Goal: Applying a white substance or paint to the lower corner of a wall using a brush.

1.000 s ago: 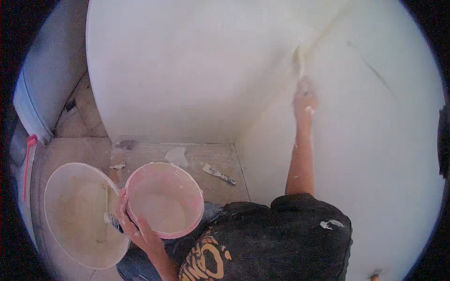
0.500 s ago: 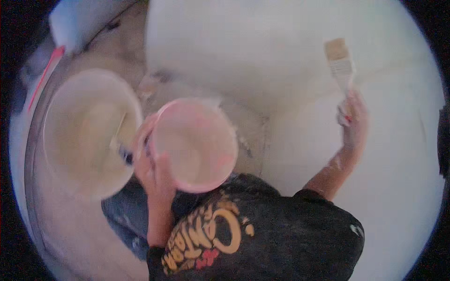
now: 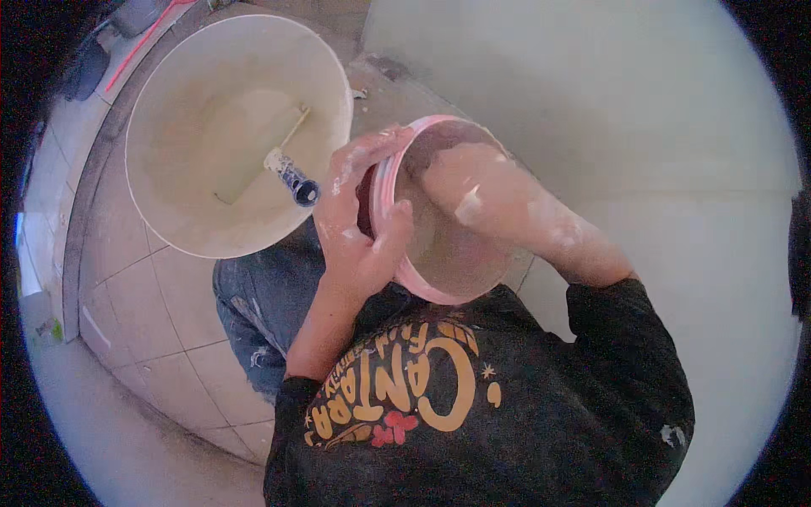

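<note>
First, I see a roller [image 3: 274,160] in a white tub [image 3: 173,110]; beside it, the left hand [image 3: 341,228] clasps a pink bucket [image 3: 431,291]; the right hand [image 3: 456,179] reaches inside, and from here I can't tell what its fingers hold.

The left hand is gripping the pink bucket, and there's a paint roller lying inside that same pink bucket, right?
Not quite: the head view shows the paint roller in the white bucket instead. The left hand does grip the pink bucket.
</note>
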`<state>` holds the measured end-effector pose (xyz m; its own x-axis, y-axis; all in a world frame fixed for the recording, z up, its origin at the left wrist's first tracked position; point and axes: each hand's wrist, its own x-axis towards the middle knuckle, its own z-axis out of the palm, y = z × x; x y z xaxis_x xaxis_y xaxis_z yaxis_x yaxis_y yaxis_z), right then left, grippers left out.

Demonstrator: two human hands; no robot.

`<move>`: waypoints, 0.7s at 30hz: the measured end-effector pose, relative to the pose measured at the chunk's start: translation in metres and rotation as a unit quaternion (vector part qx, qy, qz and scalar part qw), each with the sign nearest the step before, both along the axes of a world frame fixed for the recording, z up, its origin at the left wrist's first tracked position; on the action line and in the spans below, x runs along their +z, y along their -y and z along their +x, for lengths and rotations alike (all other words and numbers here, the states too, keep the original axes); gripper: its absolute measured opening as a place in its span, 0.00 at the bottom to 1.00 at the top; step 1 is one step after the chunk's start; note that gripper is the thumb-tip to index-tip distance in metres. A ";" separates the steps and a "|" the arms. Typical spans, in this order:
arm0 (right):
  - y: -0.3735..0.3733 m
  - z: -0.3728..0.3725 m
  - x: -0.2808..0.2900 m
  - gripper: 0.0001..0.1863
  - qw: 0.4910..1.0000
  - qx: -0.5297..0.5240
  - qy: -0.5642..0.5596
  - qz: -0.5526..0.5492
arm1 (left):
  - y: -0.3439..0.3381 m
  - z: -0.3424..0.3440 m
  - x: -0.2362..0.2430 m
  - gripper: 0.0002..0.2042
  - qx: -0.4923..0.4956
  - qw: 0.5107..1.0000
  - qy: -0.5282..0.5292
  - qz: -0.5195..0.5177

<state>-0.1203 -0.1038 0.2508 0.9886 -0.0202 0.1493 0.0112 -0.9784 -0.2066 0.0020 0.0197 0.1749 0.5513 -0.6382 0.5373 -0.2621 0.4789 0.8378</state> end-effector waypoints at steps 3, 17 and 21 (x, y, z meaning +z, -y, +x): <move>-0.015 0.001 -0.030 0.09 0.961 -0.073 -0.256 -0.082 | -0.001 0.017 -0.014 0.23 0.004 0.999 0.032 0.013; 0.016 -0.048 -0.028 0.16 0.967 0.010 -0.197 0.161 | 0.003 0.007 -0.032 0.22 -0.014 0.999 0.033 0.014; 0.028 -0.092 0.020 0.17 0.930 -0.162 -0.185 0.273 | 0.001 0.003 -0.039 0.19 -0.010 1.000 -0.013 0.003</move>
